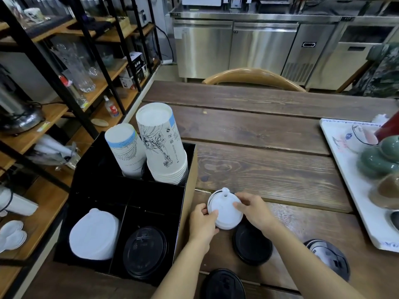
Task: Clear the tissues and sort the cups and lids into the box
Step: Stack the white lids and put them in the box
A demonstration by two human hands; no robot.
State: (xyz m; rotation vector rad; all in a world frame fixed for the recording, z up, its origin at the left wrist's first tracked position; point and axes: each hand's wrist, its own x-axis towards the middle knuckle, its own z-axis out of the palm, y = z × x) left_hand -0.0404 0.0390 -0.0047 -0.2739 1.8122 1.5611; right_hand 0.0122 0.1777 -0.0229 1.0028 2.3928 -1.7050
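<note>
White lid (225, 209): held by both hands just above the table (269, 169), right beside the box's right wall; small tab sticks up at its far edge; looks like a short stack, count unclear
Left hand (203, 221): closed on the lid's left rim, thumb on top
Right hand (254, 209): closed on the lid's right side, fingertips (237, 205) on the top face
Box (187, 201): black inside, brown card outside, sits at the table's left edge, split into compartments
Far compartments: two stacks of paper cups, mouths down; shorter stack (126, 149) on the left, taller stack (164, 145) on the right, both lean slightly; printed line drawings, blue band near the top
Near-left compartment: white lids (94, 234), stacked, tilted against the wall
Near-right compartment: black lids (145, 252), stacked flat
Middle compartments: dark, contents can't be made out
Loose on table: black lid (252, 244) just under the right wrist, touching or nearly touching the white lid; another black lid (223, 284) at the near edge between the forearms; third dark lid (330, 258) right of the right forearm, glare on it
Tray (345, 169): white, at the right edge, holds green bowls (380, 156)
Tissues: white scrap (380, 118) at the tray's far corner, can't confirm what it is
Background: wood chair back (254, 77) across the table, shelving (64, 83) to the left
</note>
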